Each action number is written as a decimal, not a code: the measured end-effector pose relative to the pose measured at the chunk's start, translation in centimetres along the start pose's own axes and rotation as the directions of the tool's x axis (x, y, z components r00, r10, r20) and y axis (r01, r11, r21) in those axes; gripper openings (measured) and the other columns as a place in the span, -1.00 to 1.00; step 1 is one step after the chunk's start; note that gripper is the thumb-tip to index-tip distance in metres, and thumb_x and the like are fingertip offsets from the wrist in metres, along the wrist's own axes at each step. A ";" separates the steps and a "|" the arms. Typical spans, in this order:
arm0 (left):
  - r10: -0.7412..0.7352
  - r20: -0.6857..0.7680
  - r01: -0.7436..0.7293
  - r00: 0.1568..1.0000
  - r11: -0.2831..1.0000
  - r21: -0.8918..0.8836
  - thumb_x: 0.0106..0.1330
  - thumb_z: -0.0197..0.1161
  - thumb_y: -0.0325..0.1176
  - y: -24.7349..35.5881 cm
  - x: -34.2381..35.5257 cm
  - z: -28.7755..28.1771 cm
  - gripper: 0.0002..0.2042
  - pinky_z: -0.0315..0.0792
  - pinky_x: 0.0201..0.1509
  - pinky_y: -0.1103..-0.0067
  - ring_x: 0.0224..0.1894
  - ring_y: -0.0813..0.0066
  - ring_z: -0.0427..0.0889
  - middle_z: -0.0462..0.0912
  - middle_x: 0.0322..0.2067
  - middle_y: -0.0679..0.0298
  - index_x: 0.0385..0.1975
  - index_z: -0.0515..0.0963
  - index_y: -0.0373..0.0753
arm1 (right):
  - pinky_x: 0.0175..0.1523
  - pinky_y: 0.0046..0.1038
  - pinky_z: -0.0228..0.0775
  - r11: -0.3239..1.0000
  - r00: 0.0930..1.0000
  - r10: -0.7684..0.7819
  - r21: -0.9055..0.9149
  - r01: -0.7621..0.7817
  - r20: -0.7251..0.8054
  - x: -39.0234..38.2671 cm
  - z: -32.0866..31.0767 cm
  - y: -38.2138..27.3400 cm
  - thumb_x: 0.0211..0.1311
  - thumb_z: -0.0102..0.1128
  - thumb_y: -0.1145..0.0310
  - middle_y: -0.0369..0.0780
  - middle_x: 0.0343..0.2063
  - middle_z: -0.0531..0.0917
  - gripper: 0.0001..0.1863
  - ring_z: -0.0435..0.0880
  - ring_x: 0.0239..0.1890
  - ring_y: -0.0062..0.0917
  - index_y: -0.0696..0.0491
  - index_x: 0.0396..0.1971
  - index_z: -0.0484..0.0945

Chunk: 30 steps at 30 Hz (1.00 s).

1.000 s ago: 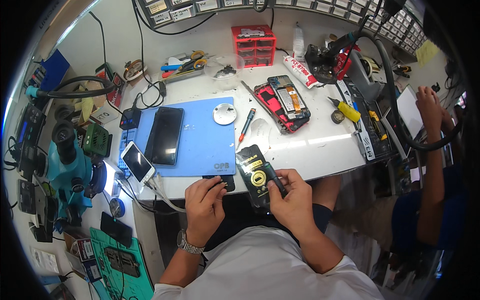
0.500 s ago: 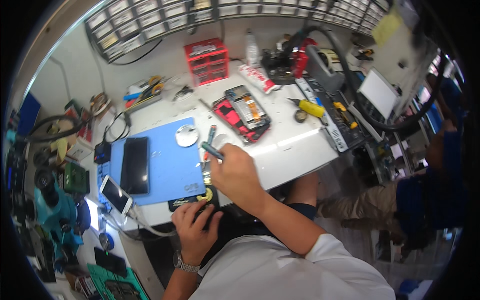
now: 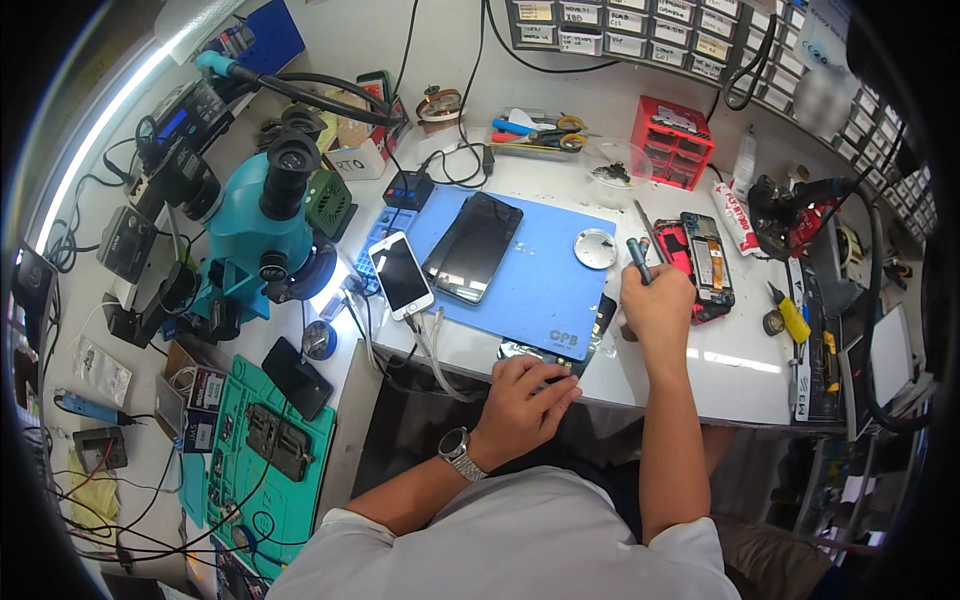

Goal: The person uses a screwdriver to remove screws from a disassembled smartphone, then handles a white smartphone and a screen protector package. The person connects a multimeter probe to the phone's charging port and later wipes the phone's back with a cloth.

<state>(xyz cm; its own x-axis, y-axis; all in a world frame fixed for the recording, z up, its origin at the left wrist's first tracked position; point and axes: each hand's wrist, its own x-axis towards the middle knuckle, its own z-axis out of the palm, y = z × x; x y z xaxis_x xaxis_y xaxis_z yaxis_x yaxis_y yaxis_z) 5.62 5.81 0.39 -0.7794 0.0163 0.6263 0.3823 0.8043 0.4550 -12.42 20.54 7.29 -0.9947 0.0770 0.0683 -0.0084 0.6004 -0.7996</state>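
Note:
My right hand (image 3: 655, 300) is closed around a dark screwdriver (image 3: 637, 258) with its grip end sticking up, just right of the blue work mat (image 3: 535, 275). My left hand (image 3: 522, 398) lies flat on a small dark phone-like device (image 3: 540, 355) at the mat's near edge, a metal watch on its wrist. An opened phone in a red frame (image 3: 700, 265) lies just right of the right hand. A black phone (image 3: 472, 246) rests face up on the mat, and a white phone (image 3: 401, 275) with a cable sits at the mat's left edge. A round metal dish (image 3: 596, 248) sits on the mat.
A teal microscope (image 3: 262, 225) stands at the left. A green mat (image 3: 275, 435) with a dark phone lies lower left. A red drawer box (image 3: 672, 142), scissors and tools line the back. A yellow-handled screwdriver (image 3: 790, 318) and a red tool (image 3: 800, 215) sit at the right.
The view has swung left, bringing the microscope and green mat into sight. My right hand lifted the screwdriver from the device and now holds it right of the mat; my left hand stays on the device.

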 end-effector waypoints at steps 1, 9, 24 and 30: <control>-0.010 -0.008 0.010 1.000 1.000 -0.003 0.28 0.60 -0.36 0.1 0.3 0.5 -0.79 0.43 0.17 0.30 0.02 0.27 0.64 0.77 -0.04 0.40 -0.10 0.81 -0.13 | -0.34 -0.19 0.61 0.999 1.000 -0.008 0.052 0.009 -0.023 -0.1 -0.7 0.2 0.31 0.37 0.22 0.04 -0.67 0.70 -0.60 0.76 -0.60 -0.26 0.32 -0.51 0.72; -0.129 -0.016 0.129 0.992 0.991 0.020 0.19 0.62 -0.45 0.0 1.3 1.0 -0.67 0.48 0.21 0.15 0.08 0.01 0.60 0.64 0.02 0.05 -0.04 0.74 -0.30 | -0.46 -0.48 0.35 0.904 0.995 0.099 0.417 -0.097 0.016 -3.4 -7.6 5.4 0.40 0.48 0.25 -0.30 -0.62 0.70 -0.68 0.55 -0.57 -0.73 0.23 -0.41 0.76; 0.005 0.015 -0.007 1.000 0.993 0.121 0.32 0.63 -0.26 1.7 2.4 0.7 -0.50 0.50 0.22 0.09 0.11 -0.20 0.59 0.60 0.08 -0.19 0.17 0.69 -0.41 | -0.35 -0.24 0.51 0.901 0.627 0.027 -0.253 -0.353 -0.778 1.0 -36.3 28.4 0.25 0.52 0.12 -0.14 -0.68 0.69 -0.58 0.68 -0.61 -0.39 0.25 -0.48 0.79; 0.007 0.007 -0.008 1.000 0.996 0.092 0.32 0.62 -0.22 1.4 2.7 1.1 -0.47 0.49 0.23 0.08 0.10 -0.18 0.58 0.60 0.08 -0.17 0.17 0.66 -0.42 | -0.05 -0.15 0.73 0.717 0.553 0.288 -0.207 -0.666 -0.782 10.5 -43.5 33.1 0.12 0.52 0.20 0.14 -0.30 0.84 -0.61 0.89 -0.19 -0.01 0.29 -0.31 0.82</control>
<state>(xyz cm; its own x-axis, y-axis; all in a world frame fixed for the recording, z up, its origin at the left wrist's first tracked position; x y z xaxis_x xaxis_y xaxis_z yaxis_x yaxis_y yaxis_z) 3.50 7.67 2.06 -0.7802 0.0260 0.6251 0.3408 0.8556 0.3897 -18.69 75.85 7.48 -0.4726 0.8377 0.2737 0.6775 0.5440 -0.4950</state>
